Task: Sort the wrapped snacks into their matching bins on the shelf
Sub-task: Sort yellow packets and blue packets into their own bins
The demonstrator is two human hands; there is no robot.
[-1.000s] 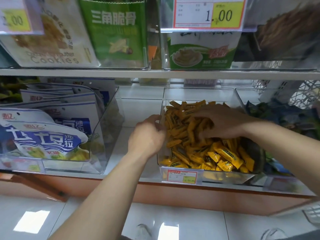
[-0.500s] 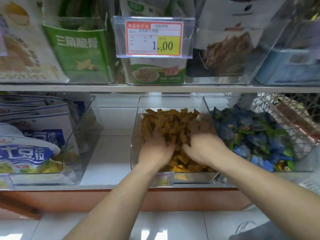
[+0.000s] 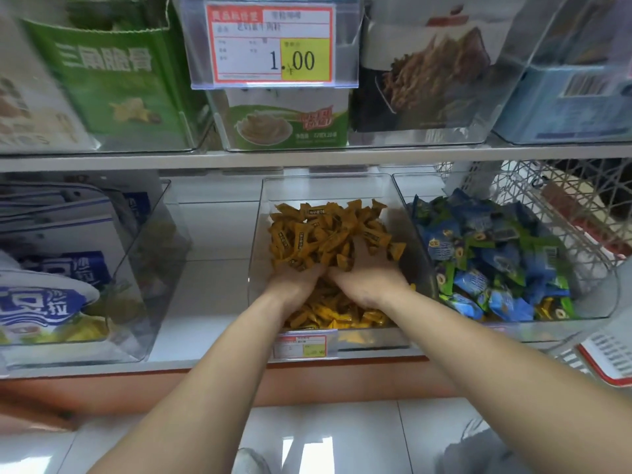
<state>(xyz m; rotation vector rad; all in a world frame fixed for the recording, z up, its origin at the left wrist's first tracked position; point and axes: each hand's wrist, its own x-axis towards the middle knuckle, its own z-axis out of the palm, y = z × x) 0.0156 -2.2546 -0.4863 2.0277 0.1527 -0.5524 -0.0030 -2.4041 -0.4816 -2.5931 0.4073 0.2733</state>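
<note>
Noting my left hand (image 3: 294, 280), right hand (image 3: 369, 278) in one clear bin (image 3: 265, 206), orange-yellow wrapped snacks (image 3: 325, 230) uncountable, fingers buried, grip indeterminate

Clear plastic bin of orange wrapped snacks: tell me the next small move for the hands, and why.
Probably lift the right hand out and reach for the yellow wrappers lying among the blue and green snacks next door. It and the left hand are sunk in the orange wrapped snacks, fingers hidden; those strays look misplaced.
</note>
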